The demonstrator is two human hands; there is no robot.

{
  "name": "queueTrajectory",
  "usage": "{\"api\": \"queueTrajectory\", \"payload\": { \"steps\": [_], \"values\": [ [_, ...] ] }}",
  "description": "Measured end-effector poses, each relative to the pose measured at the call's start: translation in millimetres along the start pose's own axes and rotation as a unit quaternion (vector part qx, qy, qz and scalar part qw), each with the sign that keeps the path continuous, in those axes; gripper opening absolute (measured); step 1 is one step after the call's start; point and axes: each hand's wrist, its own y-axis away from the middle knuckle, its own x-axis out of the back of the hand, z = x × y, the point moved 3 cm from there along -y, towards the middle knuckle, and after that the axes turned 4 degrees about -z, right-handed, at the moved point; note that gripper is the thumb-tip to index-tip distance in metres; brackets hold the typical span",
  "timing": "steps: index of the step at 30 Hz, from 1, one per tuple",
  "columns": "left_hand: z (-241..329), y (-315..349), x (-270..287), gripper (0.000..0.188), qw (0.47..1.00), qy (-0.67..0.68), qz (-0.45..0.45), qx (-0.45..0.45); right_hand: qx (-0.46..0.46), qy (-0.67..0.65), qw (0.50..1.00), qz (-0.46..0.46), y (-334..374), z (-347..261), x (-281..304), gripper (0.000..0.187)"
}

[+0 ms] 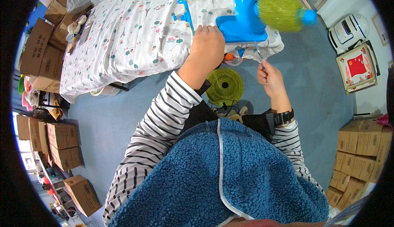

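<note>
Hands counted: two, being one left hand [208, 43] and one right hand [271, 78]. Striped sleeves [150, 132]: two. Wristwatch [283, 118]: one. Blue yarn winder [249, 11]: one, with one crank [258, 51]. Yellow-green yarn: two masses, one wound ball [280, 11] and one ring-shaped cake [214, 91]. Patterned tablecloth [135, 30]: one. White appliance [349, 33]: one. Cartons at lower left: one loose carton [82, 195] and one stacked pair [65, 147]. Right-hand carton pile [361, 167]: at least five, remainder hidden.
</note>
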Motion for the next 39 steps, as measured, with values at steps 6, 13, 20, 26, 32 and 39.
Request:
{"api": "queueTrajectory", "payload": {
  "steps": [6, 13, 20, 26, 32, 39],
  "values": [
    [1.5, 1.6, -1.7, 0.025, 0.999, -0.009, 0.043, 0.002, 0.069, 0.001, 0.998, -0.005, 14.2, -49.1, -5.1, 0.036],
    [3.3, 2.1, 0.3, 0.022, 0.997, -0.032, 0.064, -0.007, 0.047, -0.059, 0.99, -0.122, 18.2, -66.3, -57.3, 0.041],
    [2.6, 0.3, 1.0, 0.019, 0.999, -0.011, 0.041, 0.0, -0.008, -0.044, 0.981, -0.188, 8.7, -32.3, -91.9, 0.042],
    [2.1, 0.8, 0.6, 0.02, 0.999, -0.015, 0.038, -0.007, -0.067, 0.011, 0.991, -0.119, -6.2, 14.7, -69.2, 0.038],
    [2.0, 1.1, 1.0, 0.02, 0.999, -0.027, 0.045, -0.013, -0.062, 0.026, 0.996, -0.056, -7.5, 16.6, -17.4, 0.039],
    [0.8, 1.5, -1.0, 0.023, 0.999, -0.016, 0.022, -0.016, 0.009, -0.024, 1.0, -0.014, 6.5, -29.7, 6.2, 0.035]
  ]
}}
